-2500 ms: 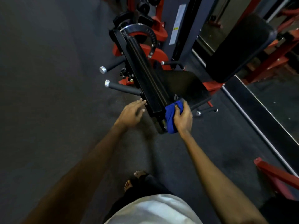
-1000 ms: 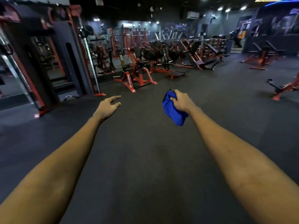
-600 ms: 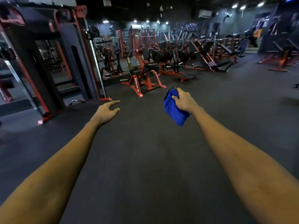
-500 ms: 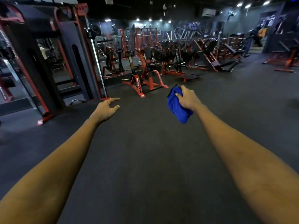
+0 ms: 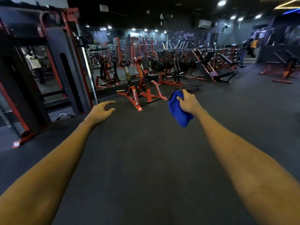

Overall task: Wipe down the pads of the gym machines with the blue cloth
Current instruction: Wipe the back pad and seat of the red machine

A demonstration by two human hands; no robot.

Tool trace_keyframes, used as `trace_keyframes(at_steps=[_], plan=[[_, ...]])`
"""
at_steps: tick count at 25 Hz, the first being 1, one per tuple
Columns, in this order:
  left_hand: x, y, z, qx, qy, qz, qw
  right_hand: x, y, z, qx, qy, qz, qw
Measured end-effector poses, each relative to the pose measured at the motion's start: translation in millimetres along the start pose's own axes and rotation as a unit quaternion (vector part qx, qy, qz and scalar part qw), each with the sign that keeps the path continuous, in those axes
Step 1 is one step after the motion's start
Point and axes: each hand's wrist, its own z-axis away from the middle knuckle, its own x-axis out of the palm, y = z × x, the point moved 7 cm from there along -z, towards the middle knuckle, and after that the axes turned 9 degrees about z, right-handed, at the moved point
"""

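My right hand (image 5: 188, 103) grips the bunched blue cloth (image 5: 177, 111), held out in the air over the dark floor. My left hand (image 5: 101, 111) reaches forward with loose, nearly straight fingers and holds nothing. Straight ahead stands a red machine with a black seat pad (image 5: 150, 77) and back pad (image 5: 145, 62), well beyond both hands. More red machines with black pads (image 5: 206, 58) line the back of the room.
A tall black and red cable station (image 5: 53, 67) stands at the left, with a mirror showing a person's reflection. A cable handle (image 5: 65, 115) lies on the floor by its base. Dark rubber floor (image 5: 146, 159) stretches between me and the machines.
I have turned away from the machine I was wiping and now face the open gym floor. Over the last second the red machine ahead has come a little closer; both hands stay outstretched.
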Motion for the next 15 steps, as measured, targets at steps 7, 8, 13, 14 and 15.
trace_keyframes(at_steps=[7,8,13,14,15], plan=[[47.2,-59.0,-234.5,0.005,-0.032,-0.006,0.999,91.7,36.4,-210.8,0.002,-0.007,0.012,1.0],[57.4,-70.0,-270.7,0.008,-0.03,-0.006,0.999,107.3,46.4,-243.1,0.003,-0.008,0.013,1.0],[102.9,-113.7,-451.7,0.0,-0.024,-0.021,0.999,173.6,96.8,-416.8,0.004,0.001,0.013,1.0],[107.9,-120.0,-487.3,-0.001,-0.024,-0.02,1.0,182.6,102.6,-450.6,0.005,0.0,0.018,1.0],[111.3,-124.7,-519.1,-0.001,-0.024,-0.019,1.0,191.0,108.9,-480.7,0.008,-0.001,0.025,1.0]])
